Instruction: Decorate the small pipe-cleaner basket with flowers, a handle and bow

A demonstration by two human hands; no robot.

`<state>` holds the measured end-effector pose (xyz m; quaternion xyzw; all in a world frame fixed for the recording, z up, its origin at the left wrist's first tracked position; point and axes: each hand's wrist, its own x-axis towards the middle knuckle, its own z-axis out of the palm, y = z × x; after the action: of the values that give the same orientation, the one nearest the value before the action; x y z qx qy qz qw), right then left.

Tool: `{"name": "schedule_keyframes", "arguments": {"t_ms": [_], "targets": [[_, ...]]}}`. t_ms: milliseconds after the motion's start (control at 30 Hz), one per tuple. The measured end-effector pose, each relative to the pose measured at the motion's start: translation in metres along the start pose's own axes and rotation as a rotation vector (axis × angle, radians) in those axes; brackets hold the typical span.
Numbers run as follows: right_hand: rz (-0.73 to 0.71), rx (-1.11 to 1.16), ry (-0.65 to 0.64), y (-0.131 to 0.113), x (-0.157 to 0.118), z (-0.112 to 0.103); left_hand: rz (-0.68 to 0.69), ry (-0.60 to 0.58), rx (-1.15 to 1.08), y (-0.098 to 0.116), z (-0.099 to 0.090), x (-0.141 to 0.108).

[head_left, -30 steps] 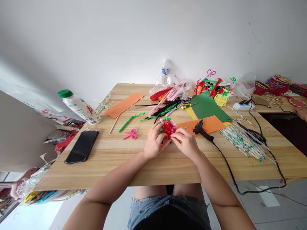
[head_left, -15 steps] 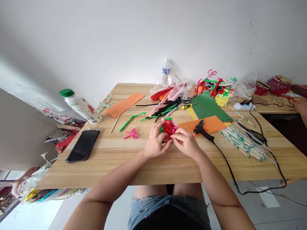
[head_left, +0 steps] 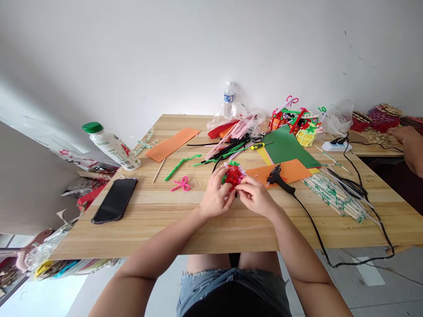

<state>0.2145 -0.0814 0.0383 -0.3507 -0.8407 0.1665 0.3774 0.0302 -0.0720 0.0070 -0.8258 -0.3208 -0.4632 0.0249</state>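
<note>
My denim shorts (head_left: pixel 205 281) are at btm ctr, under the near edge of the wooden table (head_left: pixel 158 235). Just above, ctr of frame, my L hand (head_left: pixel 214 193) grips the red fuzzy piece (head_left: pixel 234 174) (green + pale pink tufts around it) from its L side, fingers curled over. My R hand (head_left: pixel 256 196) has thumb & fingertips pinched on its lower R edge; can't tell exactly which bit, too small.

Phone (head_left: pixel 114 200) lies flat at L, screen dark. Pink bow (head_left: pixel 181 184) just L of my L hand, green coil (head_left: pixel 178 168) a bit above it. To R, black glue gun (head_left: pixel 280 179) on an orange strip (head_left: pixel 295 171), w/ wrapped sticks (head_left: pixel 333 198) further R.

Farther: green sheet (head_left: pixel 287 147) R of ctr, yellow-handled screwdriver (head_left: pixel 257 146) by its L edge, pipe cleaners (head_left: pixel 228 127) piled upper ctr. White bottle w/ green cap (head_left: pixel 114 147) at L. At far R edge, another person's hand (head_left: pixel 401 133). Behind the pile, clear water bottle (head_left: pixel 228 99) near the wall (head_left: pixel 185 57).
</note>
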Motion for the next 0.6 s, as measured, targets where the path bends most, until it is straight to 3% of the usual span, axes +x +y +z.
{"name": "schedule_keyframes", "arguments": {"t_ms": [100, 167, 200, 267, 333, 400, 600], "targets": [[0.108, -0.021, 0.091, 0.012, -0.002, -0.021, -0.024, 0.004, -0.024, -0.002, 0.001, -0.001], [0.305, -0.204, 0.243, 0.030, -0.007, -0.041, -0.030, 0.011, -0.052, -0.005, 0.002, -0.002], [0.436, -0.342, 0.249, 0.041, -0.010, -0.051, -0.031, 0.013, -0.069, -0.006, 0.002, -0.002], [0.738, -0.608, 0.102, 0.062, -0.018, -0.065, -0.036, 0.011, -0.102, -0.008, 0.003, -0.002], [0.976, -0.683, -0.140, 0.079, -0.025, -0.072, -0.047, -0.001, -0.125, -0.009, 0.003, -0.003], [1.029, -0.687, -0.264, 0.090, -0.028, -0.071, -0.062, -0.017, -0.135, -0.010, 0.003, -0.004], [0.909, -0.726, -0.177, 0.105, -0.027, -0.064, -0.095, -0.036, -0.133, -0.012, 0.005, -0.005]]}}
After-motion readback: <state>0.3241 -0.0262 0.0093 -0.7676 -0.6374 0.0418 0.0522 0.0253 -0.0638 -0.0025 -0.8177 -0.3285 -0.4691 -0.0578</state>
